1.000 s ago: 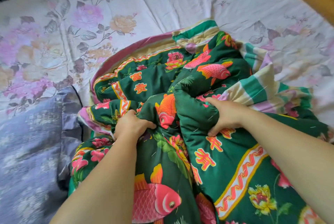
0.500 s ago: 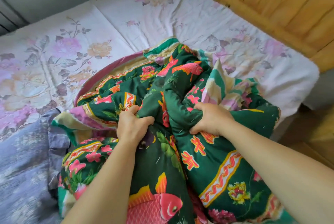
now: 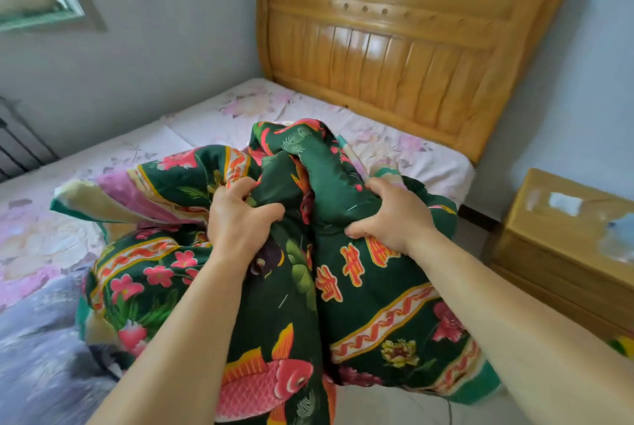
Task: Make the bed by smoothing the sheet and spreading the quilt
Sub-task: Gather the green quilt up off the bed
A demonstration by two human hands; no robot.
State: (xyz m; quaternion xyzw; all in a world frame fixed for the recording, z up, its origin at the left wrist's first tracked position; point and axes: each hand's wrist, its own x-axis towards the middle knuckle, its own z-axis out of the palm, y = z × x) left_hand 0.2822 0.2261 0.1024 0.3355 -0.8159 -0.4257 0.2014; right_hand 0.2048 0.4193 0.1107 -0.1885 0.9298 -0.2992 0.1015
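Observation:
A dark green quilt (image 3: 370,304) printed with red fish, flowers and characters is bunched in a heap in front of me, lifted partly off the bed. My left hand (image 3: 240,219) grips a fold of it near the middle. My right hand (image 3: 394,215) grips another fold just to the right. The pale floral sheet (image 3: 212,126) covers the mattress behind the quilt and lies fairly flat, with creases. The quilt's striped pink and cream underside (image 3: 113,191) sticks out to the left.
A wooden headboard (image 3: 404,54) stands at the bed's far right end. A wooden nightstand (image 3: 562,253) sits to the right of the bed. A grey-blue pillow or blanket (image 3: 37,349) lies at lower left. A radiator (image 3: 17,147) lines the left wall.
Both hands have lifted the bunched quilt up and toward me. My view has risen from the bed surface to take in the headboard, wall and nightstand.

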